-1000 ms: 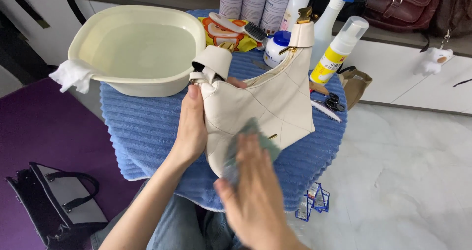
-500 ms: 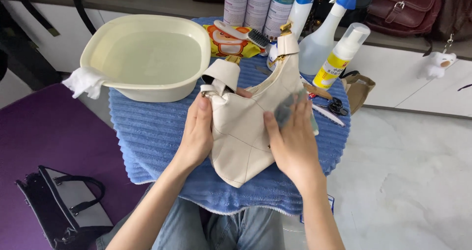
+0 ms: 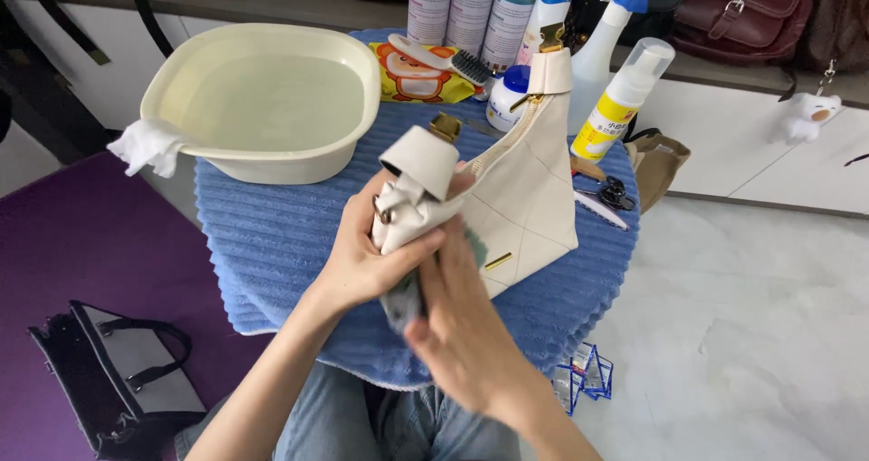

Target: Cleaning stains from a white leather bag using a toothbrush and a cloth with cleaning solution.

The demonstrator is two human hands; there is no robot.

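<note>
Head view: left hand (image 3: 367, 262) grips the cream handbag (image 3: 507, 198) by its strap end, lifted over the blue towel (image 3: 272, 244), while right hand (image 3: 457, 325) presses a greenish cloth (image 3: 403, 300) against its lower edge. Wiping looks mid-stroke; next wants a firm hold and fresh leather turned up.

Up on the round table, a blue ribbed towel (image 3: 272, 244) covers the top. A cream plastic basin (image 3: 262, 108) sits at the back left, water inside, with a white rag (image 3: 145, 146) draped over its rim. Behind it, a white brush with dark bristles (image 3: 444, 60) lies across an orange cartoon packet (image 3: 407, 79). Tall bottles (image 3: 471, 13) line the back edge, a clear spray bottle with a blue trigger (image 3: 611, 35) beside them, a white foam pump bottle with a yellow label (image 3: 620, 103) in front. Small black scissors (image 3: 615, 192) rest near the table's right edge. Down on the purple mat (image 3: 63, 235), a black and grey handbag (image 3: 122, 379) lies flat.
</note>
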